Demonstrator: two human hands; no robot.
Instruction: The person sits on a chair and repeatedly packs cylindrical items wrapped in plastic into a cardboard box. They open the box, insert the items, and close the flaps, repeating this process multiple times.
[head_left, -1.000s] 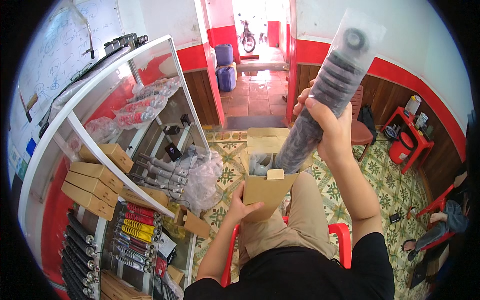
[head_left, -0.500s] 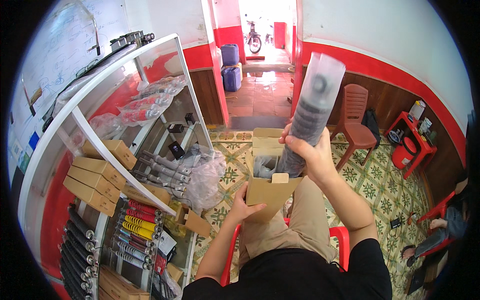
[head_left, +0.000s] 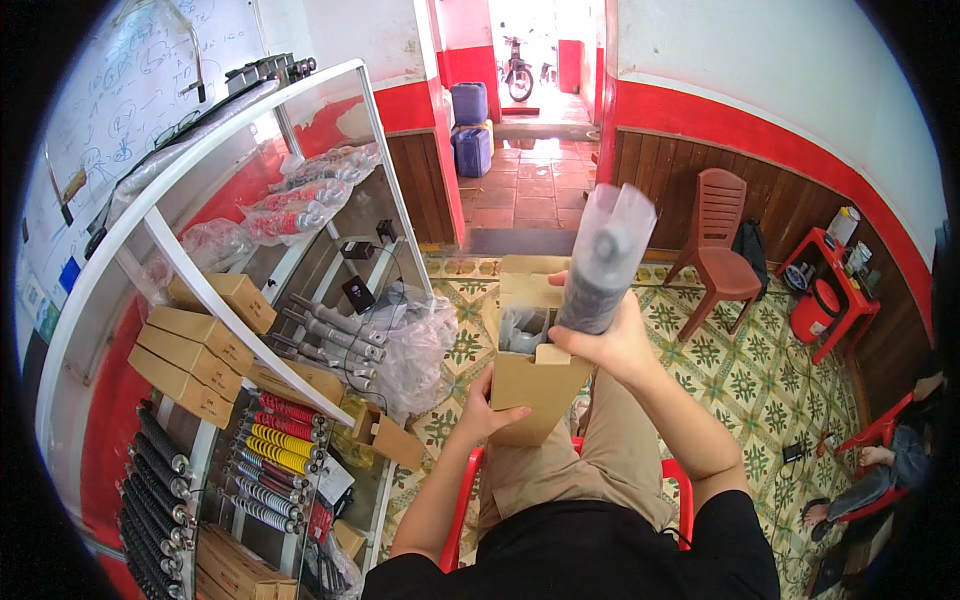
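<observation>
My left hand (head_left: 487, 410) grips the lower left side of an upright brown cardboard box (head_left: 537, 392), thumb across its front, above my lap. The box's top flaps stand up. Inside, at the left, another plastic-wrapped part (head_left: 522, 335) shows. My right hand (head_left: 615, 345) is wrapped around a dark shock absorber (head_left: 598, 285) in a clear plastic sleeve. It tilts to the upper right over the right part of the box's mouth. My hand and the box wall hide its lower end.
On the left, a glass-sided display shelf (head_left: 375, 150) holds several coil shock absorbers (head_left: 275, 450) and cardboard boxes (head_left: 190, 365). A brown plastic chair (head_left: 722, 270) and a red side table (head_left: 850, 290) stand at the right. Another person's hand (head_left: 877, 456) shows at the far right.
My right hand has lowered the wrapped shock absorber toward the box, so it stands lower over the opening. My left hand keeps its hold on the box. The view has shifted slightly.
</observation>
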